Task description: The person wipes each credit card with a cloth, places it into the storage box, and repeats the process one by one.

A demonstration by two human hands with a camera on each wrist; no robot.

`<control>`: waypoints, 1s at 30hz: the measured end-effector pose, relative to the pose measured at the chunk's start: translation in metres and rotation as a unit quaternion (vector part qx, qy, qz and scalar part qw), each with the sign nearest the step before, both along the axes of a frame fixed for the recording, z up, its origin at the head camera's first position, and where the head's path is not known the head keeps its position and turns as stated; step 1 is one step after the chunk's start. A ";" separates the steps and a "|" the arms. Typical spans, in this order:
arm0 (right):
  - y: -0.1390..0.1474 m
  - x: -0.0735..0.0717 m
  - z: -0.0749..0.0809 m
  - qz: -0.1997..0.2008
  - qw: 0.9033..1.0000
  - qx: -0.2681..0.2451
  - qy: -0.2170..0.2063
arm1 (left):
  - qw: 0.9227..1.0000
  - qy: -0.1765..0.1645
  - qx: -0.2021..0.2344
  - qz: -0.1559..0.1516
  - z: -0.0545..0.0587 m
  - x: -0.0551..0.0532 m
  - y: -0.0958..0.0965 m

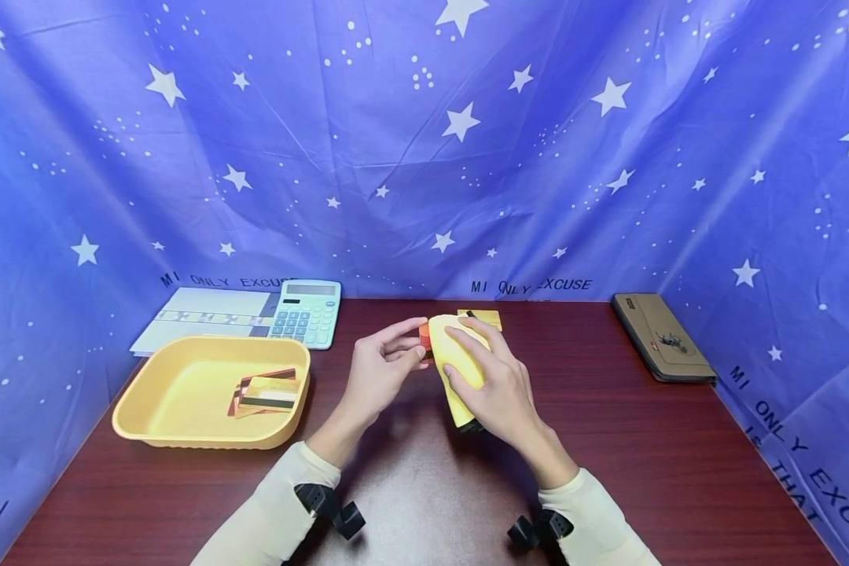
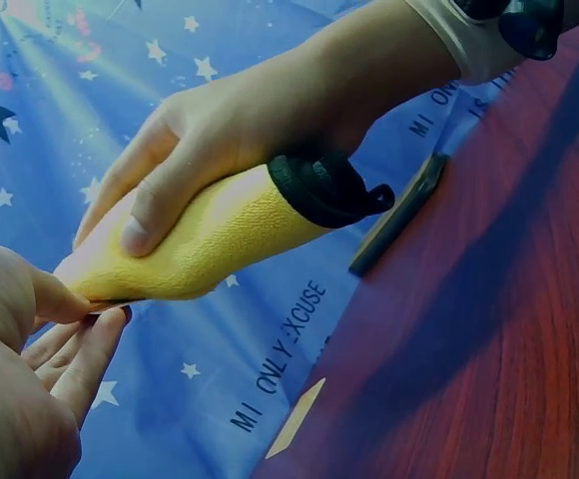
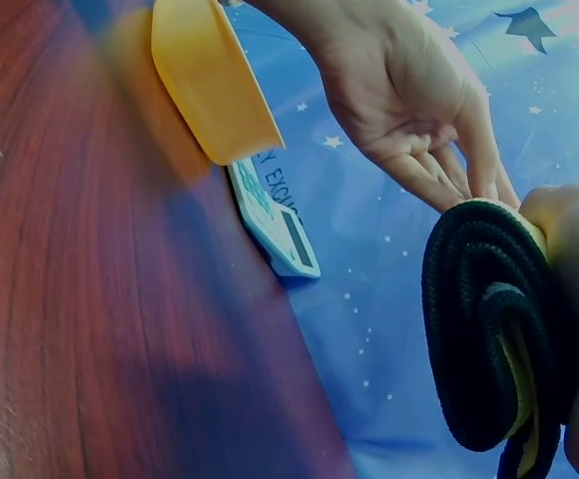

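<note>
In the head view, my left hand (image 1: 376,373) pinches a red-orange card (image 1: 424,336) by its edge, above the table. My right hand (image 1: 505,385) grips a folded yellow cloth (image 1: 460,409) with its fingers spread over the top, and the cloth's far end covers part of the card. From the left wrist, the yellow cloth (image 2: 235,235) meets the card at the left thumb and fingertips. Its black-edged end (image 3: 469,329) shows folded in layers in the right wrist view. Beyond the right fingers lies a gold card (image 1: 491,319) on the table.
A yellow tray (image 1: 184,393) at left holds several red and gold cards (image 1: 272,393). Behind it are a calculator (image 1: 318,314) and a flat white box (image 1: 212,303). A brown zip wallet (image 1: 665,338) lies at far right. A blue star-print curtain (image 1: 396,157) surrounds the table.
</note>
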State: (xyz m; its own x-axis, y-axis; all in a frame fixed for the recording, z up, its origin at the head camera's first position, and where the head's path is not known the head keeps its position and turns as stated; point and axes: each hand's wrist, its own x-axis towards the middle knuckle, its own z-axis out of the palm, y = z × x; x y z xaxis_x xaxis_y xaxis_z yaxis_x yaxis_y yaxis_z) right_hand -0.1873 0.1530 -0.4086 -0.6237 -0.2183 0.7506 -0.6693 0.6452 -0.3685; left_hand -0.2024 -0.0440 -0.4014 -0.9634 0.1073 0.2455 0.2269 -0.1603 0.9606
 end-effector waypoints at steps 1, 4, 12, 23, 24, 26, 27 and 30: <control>0.001 -0.001 0.000 -0.002 1.000 -0.003 -0.001 | 1.000 0.001 0.000 0.001 0.001 0.000 0.000; 0.006 -0.005 -0.001 -0.010 1.000 -0.014 -0.010 | 1.000 0.004 -0.004 0.004 0.002 0.000 -0.001; 0.021 -0.016 -0.005 -0.035 0.998 -0.039 -0.018 | 1.000 0.007 -0.021 0.022 0.005 -0.001 -0.006; 0.032 -0.018 -0.002 -0.066 0.995 -0.057 -0.042 | 1.000 0.011 -0.012 0.027 0.005 -0.010 -0.018; 0.032 -0.018 -0.001 -0.068 0.995 -0.058 -0.044 | 0.999 0.015 -0.010 0.028 0.005 -0.010 -0.018; 0.033 -0.018 0.000 -0.068 0.995 -0.059 -0.047 | 0.999 0.023 -0.008 0.027 0.005 -0.010 -0.018; 0.033 -0.017 0.000 -0.069 0.995 -0.059 -0.048 | 0.999 0.026 -0.008 0.026 0.005 -0.010 -0.018; 0.033 -0.017 0.001 -0.068 0.995 -0.059 -0.050 | 0.999 0.031 -0.017 0.032 0.005 -0.008 -0.017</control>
State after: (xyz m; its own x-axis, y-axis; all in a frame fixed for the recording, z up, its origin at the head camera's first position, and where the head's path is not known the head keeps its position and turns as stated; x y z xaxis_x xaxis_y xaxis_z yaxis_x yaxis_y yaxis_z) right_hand -0.2043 0.1858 -0.4081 -0.7148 -0.0402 0.6982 -0.5339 0.6762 -0.5076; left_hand -0.2107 -0.0611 -0.3963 -0.9516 0.0553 0.3023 0.2950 -0.1114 0.9490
